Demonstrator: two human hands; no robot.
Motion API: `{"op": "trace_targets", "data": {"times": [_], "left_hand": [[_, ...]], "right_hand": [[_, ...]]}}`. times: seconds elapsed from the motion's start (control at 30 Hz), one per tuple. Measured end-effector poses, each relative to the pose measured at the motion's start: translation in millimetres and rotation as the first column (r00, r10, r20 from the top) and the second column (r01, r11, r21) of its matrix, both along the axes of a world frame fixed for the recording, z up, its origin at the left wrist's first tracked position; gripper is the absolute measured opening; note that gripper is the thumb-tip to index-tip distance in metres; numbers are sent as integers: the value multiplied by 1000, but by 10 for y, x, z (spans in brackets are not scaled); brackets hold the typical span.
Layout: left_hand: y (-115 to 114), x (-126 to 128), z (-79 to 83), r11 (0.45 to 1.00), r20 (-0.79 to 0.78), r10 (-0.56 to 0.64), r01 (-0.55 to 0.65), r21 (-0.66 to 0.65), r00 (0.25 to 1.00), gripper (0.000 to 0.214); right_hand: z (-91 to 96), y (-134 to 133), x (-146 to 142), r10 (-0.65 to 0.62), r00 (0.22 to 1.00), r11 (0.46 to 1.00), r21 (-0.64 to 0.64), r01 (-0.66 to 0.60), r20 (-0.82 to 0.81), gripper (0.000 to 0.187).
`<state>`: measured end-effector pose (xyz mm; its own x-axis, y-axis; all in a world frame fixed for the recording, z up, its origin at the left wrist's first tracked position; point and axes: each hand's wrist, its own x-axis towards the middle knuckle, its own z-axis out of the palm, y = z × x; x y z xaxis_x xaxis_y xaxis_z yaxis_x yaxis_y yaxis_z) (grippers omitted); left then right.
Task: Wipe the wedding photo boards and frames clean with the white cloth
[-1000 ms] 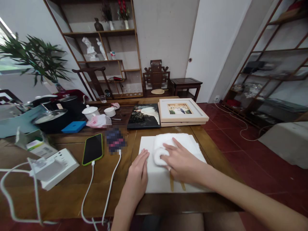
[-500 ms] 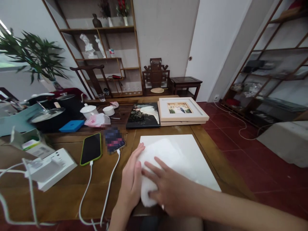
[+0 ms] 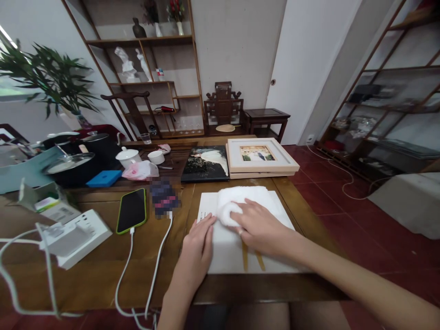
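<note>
While the left hand [image 3: 198,242] steadies the white board [image 3: 225,262] on the desk [image 3: 92,286], fingers close together at its left edge, the right hand [image 3: 258,224] does best to press evenly on the cloth [image 3: 247,193] atop it, fingers slightly spread; whether they pinch, I cannot tell.

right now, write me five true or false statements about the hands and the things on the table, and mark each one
1. The right hand is on a white cloth that lies over a white panel. True.
2. The left hand is on the phone with the green edge. False: the left hand is at the panel's left edge.
3. The phone with the green edge has a white cable plugged in. True.
4. The blue block is to the right of the framed picture. False: the blue block is to the left of the framed picture.
5. The dark picture lies left of the framed one. True.
</note>
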<state>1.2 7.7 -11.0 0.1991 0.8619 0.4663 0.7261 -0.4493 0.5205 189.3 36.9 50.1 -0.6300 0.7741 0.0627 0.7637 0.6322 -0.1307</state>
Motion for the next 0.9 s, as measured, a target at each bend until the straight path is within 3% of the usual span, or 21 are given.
{"op": "trace_targets", "data": {"times": [0.2,0.37,0.47,0.7,0.8,0.9], "left_hand": [[9,15,24,1000,-6,2,-2,9,1000,30],[-2,24,27,1000,4,1,-1,-18,1000,29],[-6,13,-5,1000,1,5,-5,0,1000,28],[10,11,-40,1000,13,9,-9,15,1000,28],[22,13,-58,999,7,22,-22,24,1000,30],[30,11,-77,999,-14,32,-32,22,999,35]], "right_hand": [[33,420,-386,141,990,990,20,-141,-4,21],[-3,439,-468,124,992,991,51,-123,-14,22],[-4,400,-243,55,998,997,53,-54,-9,22],[-105,316,649,-199,980,979,41,198,29,24],[-165,137,874,-136,990,990,40,135,29,22],[-171,-213,930,-28,1000,999,28,28,4,18]]}}
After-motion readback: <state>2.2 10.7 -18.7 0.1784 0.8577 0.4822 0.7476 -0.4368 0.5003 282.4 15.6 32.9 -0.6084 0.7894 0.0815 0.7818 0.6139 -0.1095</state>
